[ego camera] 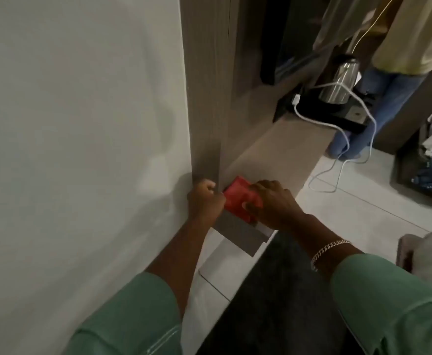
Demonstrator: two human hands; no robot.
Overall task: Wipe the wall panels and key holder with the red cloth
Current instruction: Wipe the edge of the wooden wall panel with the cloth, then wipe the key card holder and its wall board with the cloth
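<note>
Red cloth [240, 198], soft and limp, sits folded against the foot of the wood panel [209, 98], pinned under your right hand [273, 201], while your left hand [204, 198], fisted, braces beside it; grip the fold.

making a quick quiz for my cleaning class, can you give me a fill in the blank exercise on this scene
1. The cloth pressed against the wood panel is ____ in colour.
2. The hand pressing the cloth flat is the ____ hand.
3. The wrist with the chain bracelet is the ____ one.
4. The white cable hangs from the shelf down to the ____.

Missing words: red; right; right; floor
</note>
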